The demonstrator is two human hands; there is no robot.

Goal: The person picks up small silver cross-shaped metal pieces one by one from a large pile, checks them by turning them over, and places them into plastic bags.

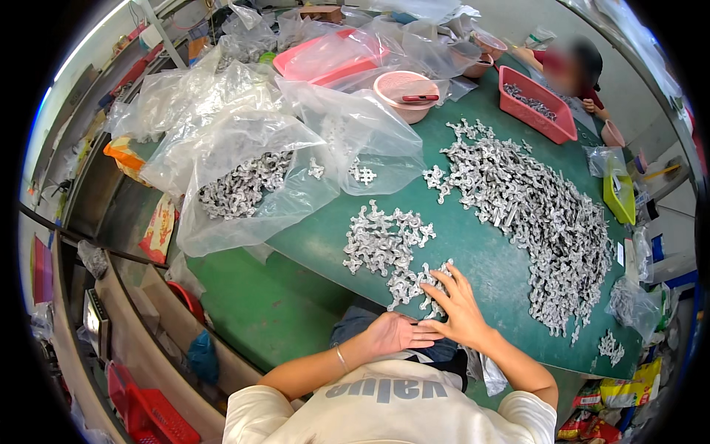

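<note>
My left hand (399, 334) lies palm up at the near edge of the green table (325, 244), its fingers stretched out to the right and nothing visible in it. Over the near end of a small pile of silvery metal parts (381, 240) is my right hand (457, 305), fingers spread and their tips touching the parts. Its thumb points toward my left hand's fingers. The parts are small, knobbly and branched. Much larger is the heap of the same parts (540, 222) to the right.
A clear plastic bag (296, 214) with more parts lies at the left. Behind it stand a pink tray (325, 63) and a pink bowl (403, 111) with a phone on its rim. A co-worker (573, 66) sits at the far right beside a pink basket (543, 122); a green bin (620, 196) is nearer.
</note>
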